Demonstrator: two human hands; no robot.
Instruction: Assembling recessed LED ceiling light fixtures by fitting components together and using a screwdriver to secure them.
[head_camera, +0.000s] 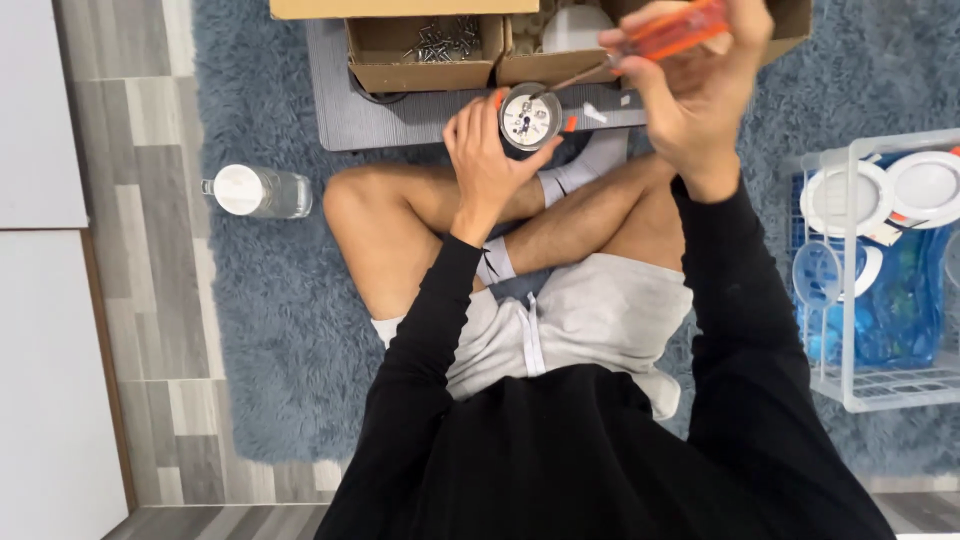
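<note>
My left hand (487, 155) holds a small round light fixture (529, 118) with a grey rim, a white back and orange clips, raised above my crossed legs. My right hand (695, 85) grips an orange-handled screwdriver (672, 36). Its metal shaft slants down to the left, and the tip meets the fixture's back. Both hands hover over the near edge of a low grey board (400, 118).
Two cardboard boxes stand on the board: one (425, 50) with loose screws, another (560, 45) with a white round part. A clear plastic bottle (258, 191) lies on the floor at left. A white wire basket (880, 270) at right holds several round white fixtures. I sit on a blue-grey shaggy rug (270, 320).
</note>
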